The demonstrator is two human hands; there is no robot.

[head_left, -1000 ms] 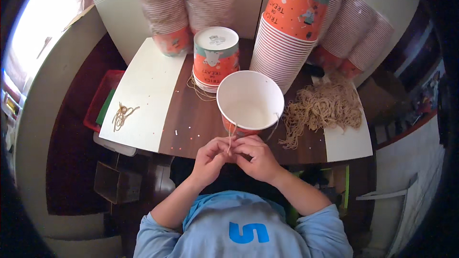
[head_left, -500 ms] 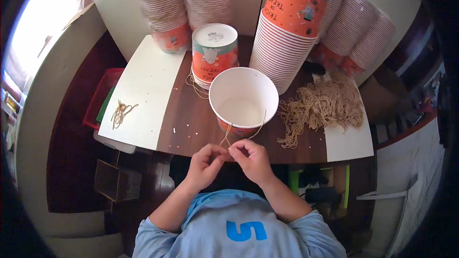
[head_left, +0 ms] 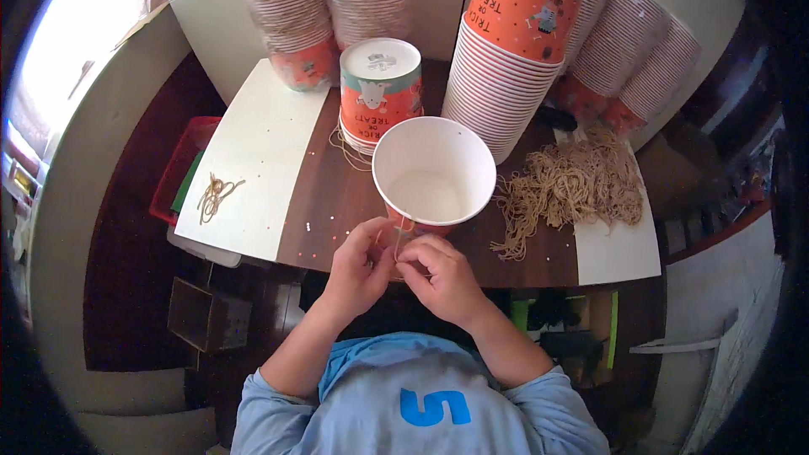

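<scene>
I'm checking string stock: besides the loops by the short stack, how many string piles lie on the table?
2: a small pile at the left of the table, and a big heap at its right. Others may be hidden.

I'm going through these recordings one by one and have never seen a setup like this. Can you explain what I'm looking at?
There is no machine: these are a person's own bare hands. The view is from the left of two fisheye cameras worn on the head, looking down, so straight edges bend.

On the brown-and-white flat table stands a round orange paper-like tub with a white inside, open upward. The right hand has its grip on a thin tan string at the near rim; the left hand is beside it, its grip unclear.

Upside-down orange tubs stand behind, a loose tan string heap lies right, and a small tan string bundle left.
</scene>
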